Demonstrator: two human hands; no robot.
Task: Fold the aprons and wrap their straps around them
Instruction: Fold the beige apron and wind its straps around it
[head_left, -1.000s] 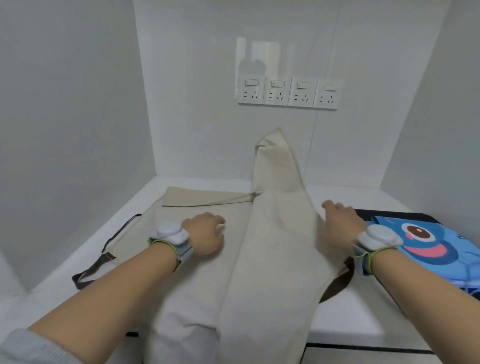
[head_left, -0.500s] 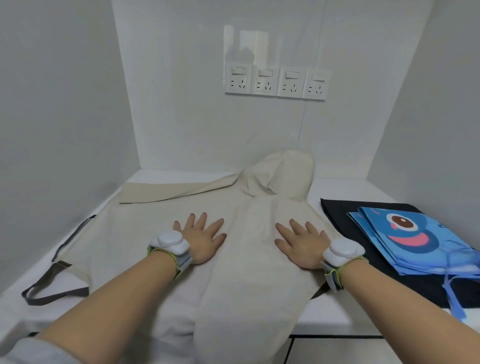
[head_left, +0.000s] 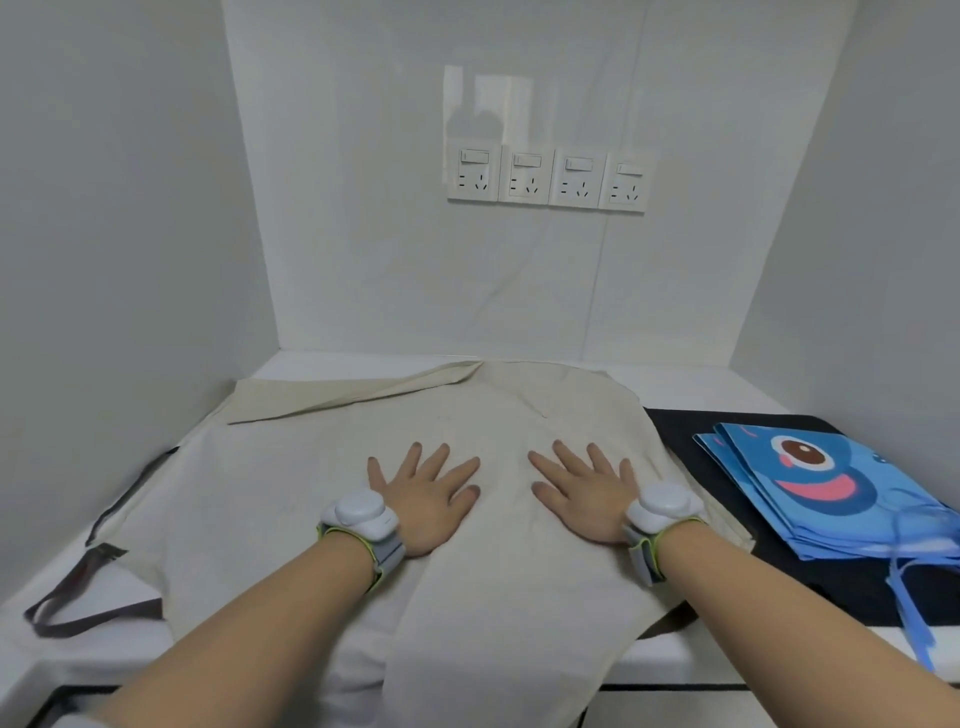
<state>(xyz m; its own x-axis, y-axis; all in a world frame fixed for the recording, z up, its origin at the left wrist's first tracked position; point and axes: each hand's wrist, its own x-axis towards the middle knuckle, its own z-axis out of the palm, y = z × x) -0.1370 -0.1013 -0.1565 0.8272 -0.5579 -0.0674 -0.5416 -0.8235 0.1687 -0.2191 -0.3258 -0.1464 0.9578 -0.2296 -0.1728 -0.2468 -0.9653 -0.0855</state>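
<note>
Both my palms flat, fingers spread, on beige apron (head_left: 322, 483): left hand (head_left: 423, 501), right hand (head_left: 582, 499) side by side. Folded flap runs away from me; dark strap (head_left: 85, 597) far left, nearer left hand.

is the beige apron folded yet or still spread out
Partly folded: the beige cloth apron has its right side lapped over the middle, while its left side lies spread flat. Both open hands press on it.

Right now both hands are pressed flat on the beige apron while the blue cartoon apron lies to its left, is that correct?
Not quite: the head view shows the blue cartoon apron to the right of the beige apron. Both the left hand and right hand do lie flat on it.
</note>
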